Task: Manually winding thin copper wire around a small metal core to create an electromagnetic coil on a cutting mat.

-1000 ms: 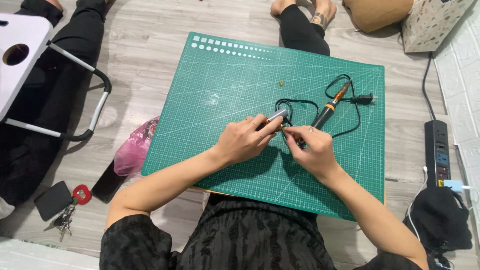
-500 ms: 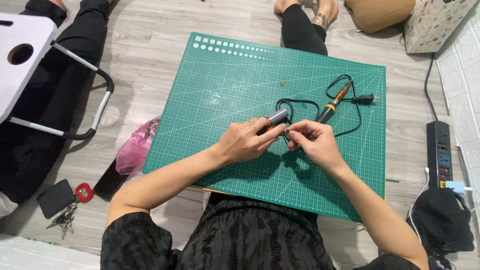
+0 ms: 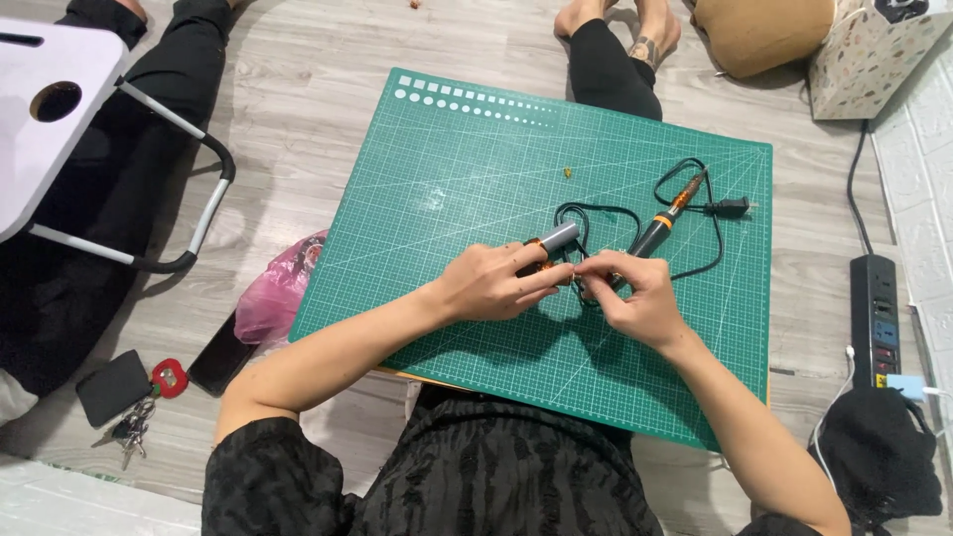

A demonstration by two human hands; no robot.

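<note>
Pinching a small grey cylinder (image 3: 558,238) with an orange band, the left hand (image 3: 491,283) is meeting the right hand (image 3: 630,298), whose fingertips are closing on something too small to tell, near the middle of the green cutting mat (image 3: 447,159). Just beyond, a soldering iron (image 3: 667,216) and its black cord (image 3: 596,213) are lying toward the mat's right edge.

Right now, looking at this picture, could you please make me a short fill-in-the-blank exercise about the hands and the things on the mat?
1. The left hand holds a small grey ____ over the mat.
2. The cutting mat under both hands has the colour ____.
3. The soldering iron lies on the mat just beyond the ____ hand.
4. The pink plastic bag lies on the floor at the mat's ____ edge.

Missing words: cylinder; green; right; left
</note>
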